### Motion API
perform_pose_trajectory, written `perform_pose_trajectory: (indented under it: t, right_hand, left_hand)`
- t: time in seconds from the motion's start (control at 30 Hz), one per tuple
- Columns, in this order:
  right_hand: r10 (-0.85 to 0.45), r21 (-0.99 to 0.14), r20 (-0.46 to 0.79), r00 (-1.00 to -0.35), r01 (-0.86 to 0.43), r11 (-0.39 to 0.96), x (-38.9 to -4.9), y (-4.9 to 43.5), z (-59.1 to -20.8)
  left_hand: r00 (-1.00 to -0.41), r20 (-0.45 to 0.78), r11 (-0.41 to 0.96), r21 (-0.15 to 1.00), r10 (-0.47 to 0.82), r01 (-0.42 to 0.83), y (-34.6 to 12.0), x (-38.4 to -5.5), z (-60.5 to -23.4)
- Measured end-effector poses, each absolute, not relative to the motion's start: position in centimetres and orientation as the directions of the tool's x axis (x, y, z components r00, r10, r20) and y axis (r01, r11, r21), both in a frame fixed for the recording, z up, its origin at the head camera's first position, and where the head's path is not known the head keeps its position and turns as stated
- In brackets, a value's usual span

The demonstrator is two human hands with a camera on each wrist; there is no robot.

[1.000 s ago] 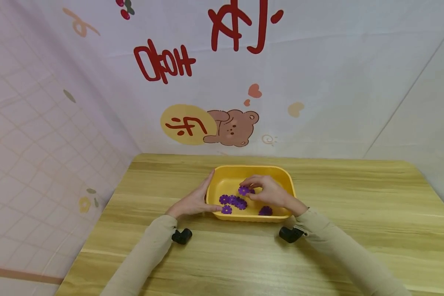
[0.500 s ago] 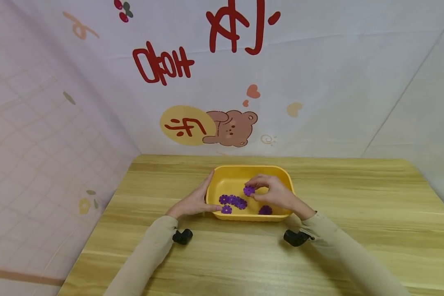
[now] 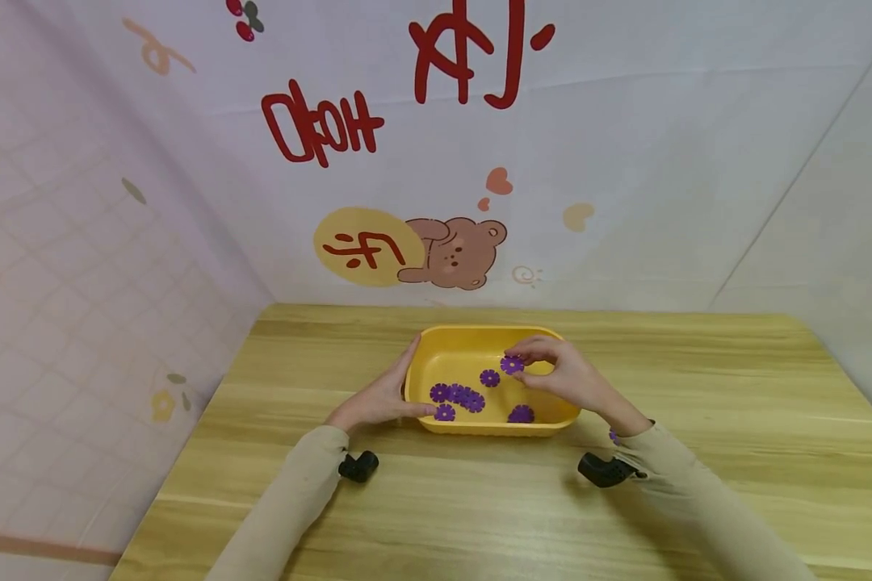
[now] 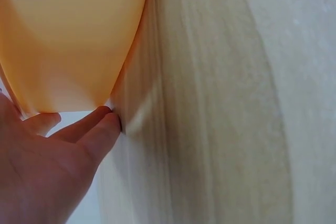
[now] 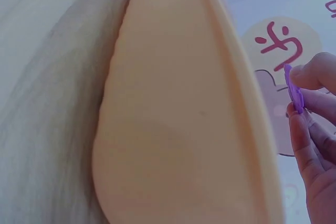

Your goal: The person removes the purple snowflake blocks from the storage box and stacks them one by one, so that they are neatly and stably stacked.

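Observation:
A yellow plastic tub (image 3: 494, 428) stands on the table. My left hand (image 3: 381, 397) grips its left end, the thumb over the near rim and the fingers along the outer wall. My right hand (image 3: 567, 378), over the tub's right part, pinches a purple snowflake disc (image 3: 512, 365) between thumb and fingers. In the right wrist view that disc (image 5: 294, 88) shows edge-on at the fingertips. One loose disc (image 3: 489, 378) lies near the tub's middle. Several more purple discs (image 3: 471, 399) lie bunched at the front left, and others (image 3: 521, 414) overlap at the front right.
Partly hidden behind my right wrist, a purple disc (image 3: 614, 436) lies on the wooden table (image 3: 465, 508). A white printed cloth (image 3: 625, 145) hangs along the table's back edge. Each wrist carries a small black device (image 3: 605, 470).
My right hand has moved to the right with its disc. A disc in the tub's middle and one on the table by my right wrist now show. The left hand stays put.

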State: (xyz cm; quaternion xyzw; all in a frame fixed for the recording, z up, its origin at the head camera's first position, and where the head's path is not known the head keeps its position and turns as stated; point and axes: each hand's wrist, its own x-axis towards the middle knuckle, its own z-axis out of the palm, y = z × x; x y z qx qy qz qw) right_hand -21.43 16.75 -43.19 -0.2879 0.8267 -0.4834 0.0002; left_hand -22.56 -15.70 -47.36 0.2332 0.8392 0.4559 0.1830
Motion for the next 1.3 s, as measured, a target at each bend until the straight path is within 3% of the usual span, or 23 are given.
perform_pose_trajectory:
  t: [0.5,0.83,1.3]
  right_hand:
    - [-0.46,-0.755,0.29,-0.839,-0.496,0.429,-19.3,19.9,-41.0]
    - [-0.451,-0.709,0.298,-0.842,-0.511,0.487,-19.1,24.4,-44.7]
    - [-0.441,-0.686,0.322,-0.838,-0.528,0.501,-17.6,28.2,-45.8]
  left_hand:
    - [-0.821,-0.084,0.459,0.858,0.565,0.229,-15.8,-22.3,-47.3]
    - [-0.82,-0.089,0.46,0.86,0.565,0.223,-15.7,-22.3,-47.1]
    - [-0.813,-0.085,0.432,0.876,0.576,0.214,-15.7,-22.5,-47.4]
